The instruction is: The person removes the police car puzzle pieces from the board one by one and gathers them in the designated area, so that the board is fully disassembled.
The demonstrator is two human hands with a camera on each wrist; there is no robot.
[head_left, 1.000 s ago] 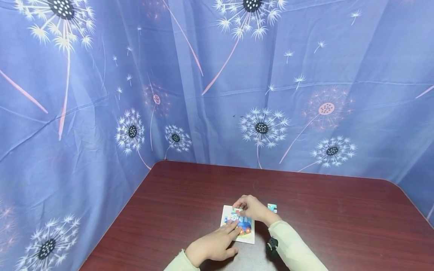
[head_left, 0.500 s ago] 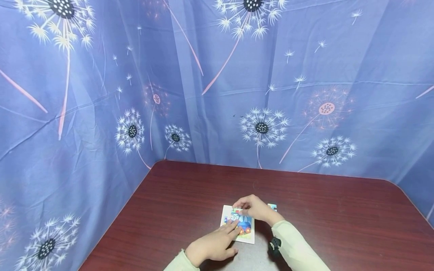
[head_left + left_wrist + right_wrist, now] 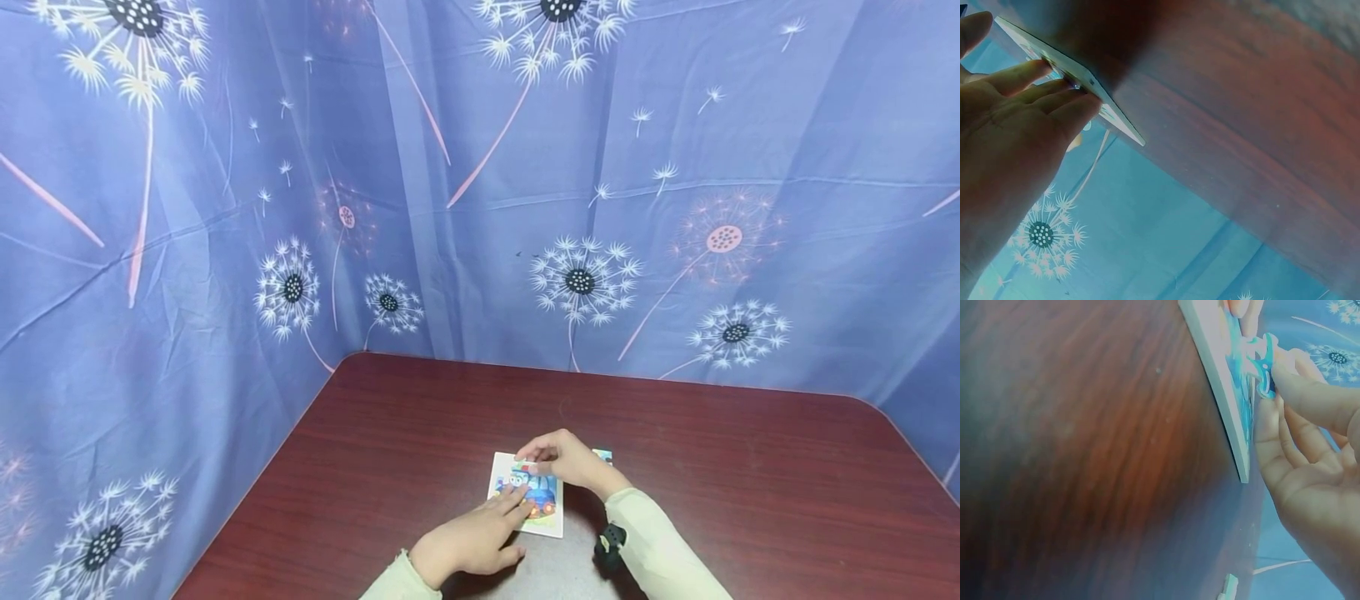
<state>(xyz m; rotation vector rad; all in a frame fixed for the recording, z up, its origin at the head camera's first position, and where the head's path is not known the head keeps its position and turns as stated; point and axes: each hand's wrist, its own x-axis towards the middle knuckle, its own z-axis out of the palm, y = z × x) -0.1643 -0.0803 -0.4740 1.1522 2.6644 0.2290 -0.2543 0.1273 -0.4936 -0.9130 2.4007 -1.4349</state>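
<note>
A white-bordered jigsaw puzzle board [image 3: 551, 529] with a blue cartoon vehicle lies on the table. My left hand [image 3: 476, 537] rests on its lower left part with the fingers extended; in the left wrist view those fingertips touch the board [image 3: 1125, 128]. At the board's upper edge, my right hand [image 3: 562, 460] pinches a blue-and-white puzzle piece [image 3: 1265, 367] between thumb and fingers. In the right wrist view that piece stands tilted over the board's picture [image 3: 1240, 369]; whether it touches the surface I cannot tell. Part of the picture is hidden under both hands.
Another puzzle piece [image 3: 603, 455] lies right of the board, partly hidden behind the right hand. The dark red wooden table [image 3: 712, 467] reaches back to a blue dandelion-print curtain [image 3: 480, 275]. A black device [image 3: 609, 542] sits on the right wrist.
My right hand and forearm have shifted slightly to the right, now covering more of the loose piece. The left hand and the board stay in place.
</note>
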